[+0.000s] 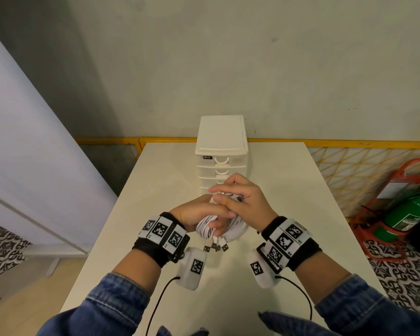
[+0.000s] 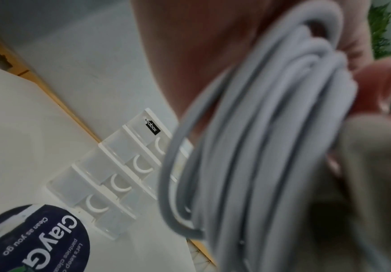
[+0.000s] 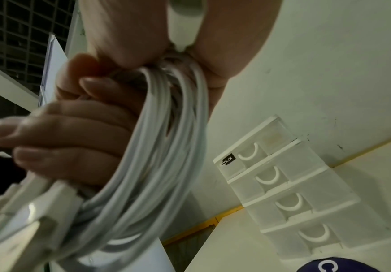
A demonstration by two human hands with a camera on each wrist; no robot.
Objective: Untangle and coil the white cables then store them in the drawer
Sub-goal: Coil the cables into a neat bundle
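A coil of white cables point(image 1: 230, 230) hangs above the middle of the table, held by both hands. My left hand point(image 1: 200, 214) grips one side of the coil, fingers point(image 3: 78, 132) curled round the strands point(image 2: 259, 147). My right hand point(image 1: 238, 197) pinches the top of the bundle point(image 3: 166, 147), with a white connector point(image 3: 183, 27) showing between thumb and finger. Several USB plugs point(image 1: 216, 247) dangle from the coil's near side. The white drawer unit point(image 1: 221, 141) stands behind the hands with all its drawers point(image 3: 294, 193) shut, and it also shows in the left wrist view point(image 2: 110, 174).
The white table point(image 1: 155, 190) ends at a yellow mesh fence point(image 1: 349, 161) at the back. A green fire extinguisher point(image 1: 412, 214) in a red stand sits on the floor to the right. A pale panel point(image 1: 34, 166) leans at the left. Black wires point(image 1: 301, 294) trail from both wrists.
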